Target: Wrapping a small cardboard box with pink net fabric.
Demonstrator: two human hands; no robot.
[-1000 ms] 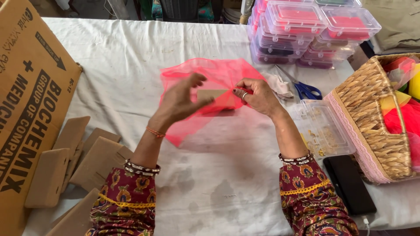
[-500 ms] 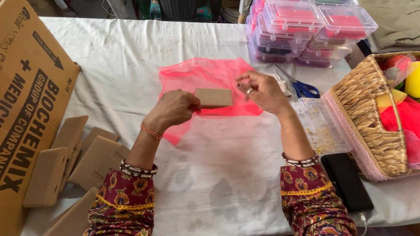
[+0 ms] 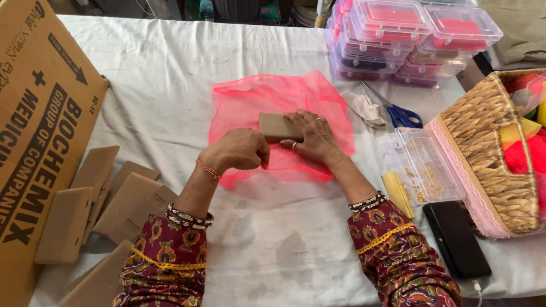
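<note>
Right hand (image 3: 311,138) lies flat, pressing the block (image 3: 278,126) onto pink net (image 3: 267,102); left hand (image 3: 239,150) fisted, pinching the net's edge.

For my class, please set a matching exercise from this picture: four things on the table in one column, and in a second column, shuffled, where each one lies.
Things:
1. small cardboard block
2. scissors
3. black phone
4. wicker basket

Places:
A. at the table's right edge, holding bright cloth
B. on the pink net cloth, under the right hand
C. near the front right, beside the basket
D. behind the open clear box, next to a white rag

Pairs: 1-B, 2-D, 3-C, 4-A
</note>
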